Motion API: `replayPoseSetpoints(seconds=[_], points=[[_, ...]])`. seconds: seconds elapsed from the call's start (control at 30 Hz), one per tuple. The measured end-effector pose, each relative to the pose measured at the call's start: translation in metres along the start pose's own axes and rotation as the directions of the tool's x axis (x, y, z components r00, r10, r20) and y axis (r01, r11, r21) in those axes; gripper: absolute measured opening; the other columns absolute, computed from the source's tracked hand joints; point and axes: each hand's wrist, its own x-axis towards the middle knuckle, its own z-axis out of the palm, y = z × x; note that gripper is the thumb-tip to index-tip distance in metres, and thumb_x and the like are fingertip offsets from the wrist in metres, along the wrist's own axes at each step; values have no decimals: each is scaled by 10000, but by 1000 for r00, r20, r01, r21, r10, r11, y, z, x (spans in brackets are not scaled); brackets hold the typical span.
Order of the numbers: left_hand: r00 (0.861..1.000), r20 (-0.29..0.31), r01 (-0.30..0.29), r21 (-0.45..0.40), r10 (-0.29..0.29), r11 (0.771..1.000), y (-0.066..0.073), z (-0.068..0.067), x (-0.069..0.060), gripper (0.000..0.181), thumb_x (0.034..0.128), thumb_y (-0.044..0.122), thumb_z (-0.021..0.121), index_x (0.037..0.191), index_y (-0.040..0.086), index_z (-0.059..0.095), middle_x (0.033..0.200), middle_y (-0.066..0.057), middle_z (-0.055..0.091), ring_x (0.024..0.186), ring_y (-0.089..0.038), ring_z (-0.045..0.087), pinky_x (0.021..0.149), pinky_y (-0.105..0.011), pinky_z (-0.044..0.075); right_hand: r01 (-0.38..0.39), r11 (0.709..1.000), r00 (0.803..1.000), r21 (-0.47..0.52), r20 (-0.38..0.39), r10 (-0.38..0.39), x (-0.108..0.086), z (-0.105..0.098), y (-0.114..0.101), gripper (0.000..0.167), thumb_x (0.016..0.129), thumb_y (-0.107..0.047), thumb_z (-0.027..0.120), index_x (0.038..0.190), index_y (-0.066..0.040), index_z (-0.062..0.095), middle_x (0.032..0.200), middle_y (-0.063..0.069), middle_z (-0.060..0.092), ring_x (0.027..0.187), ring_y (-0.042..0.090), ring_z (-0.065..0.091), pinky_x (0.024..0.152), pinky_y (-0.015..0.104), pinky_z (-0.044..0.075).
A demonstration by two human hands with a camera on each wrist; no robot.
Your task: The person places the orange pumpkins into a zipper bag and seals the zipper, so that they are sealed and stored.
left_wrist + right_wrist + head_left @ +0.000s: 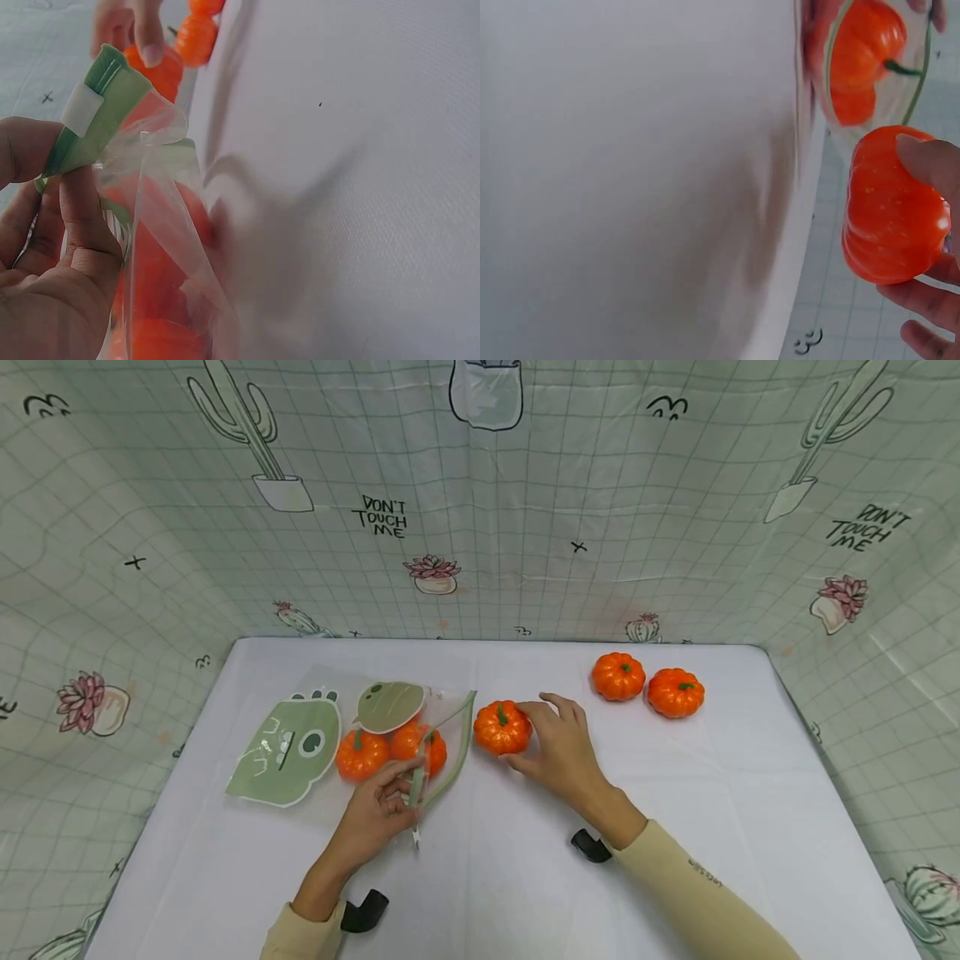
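Observation:
A clear bag with a green printed face [281, 752] lies at the left of the table, orange pumpkins [362, 755] inside it. My left hand [375, 814] pinches the green zip edge [101, 109] at the near side of the bag's mouth, which gapes to the right. In the right wrist view, pumpkins [866, 45] show through that mouth. My right hand [562, 752] holds another pumpkin [502, 727] between thumb and fingers, just right of the mouth. The same pumpkin [895, 206] appears large in the right wrist view.
Two more pumpkins [618, 677] [676, 692] sit side by side at the back right of the white table [675, 793]. A patterned cloth [495, 527] hangs behind the table and along both sides.

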Motion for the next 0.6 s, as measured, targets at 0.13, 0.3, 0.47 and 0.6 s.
replayPoseSetpoints(seconds=[0.13,0.3,0.47,0.6], points=[[1000,1,8,6,-8,1000,0,0,1,629,844,-177,665,1455,-102,539,1094,-215,627,911,-118,581,718,-159,520,40,999,999,10,10,-40,-2,7,-11,757,696,-299,1004,1309,-31,651,1243,103,707,1346,390,503,1136,582,351],[1000,4,18,12,-18,1000,1,0,2,628,843,-175,665,1454,-88,547,1080,-207,627,891,-115,586,716,-162,523,59,998,998,14,27,-59,-2,16,-23,766,696,-334,999,1320,-51,654,1226,90,714,1335,380,513,1133,572,356],[1000,4,19,17,-19,1000,1,0,2,622,839,-174,657,1447,-94,551,1083,-222,633,896,-122,591,722,-161,526,56,998,998,8,31,-56,-2,24,-33,763,707,-359,992,1328,-69,656,1225,82,713,1321,370,521,1130,561,379],[1000,10,16,24,-17,1000,1,0,1,621,845,-171,667,1450,-96,547,1122,-246,631,931,-126,588,726,-157,520,57,998,998,-14,24,-57,-3,30,-41,754,706,-384,988,1312,-77,662,1210,67,717,1300,356,535,1112,542,408]])
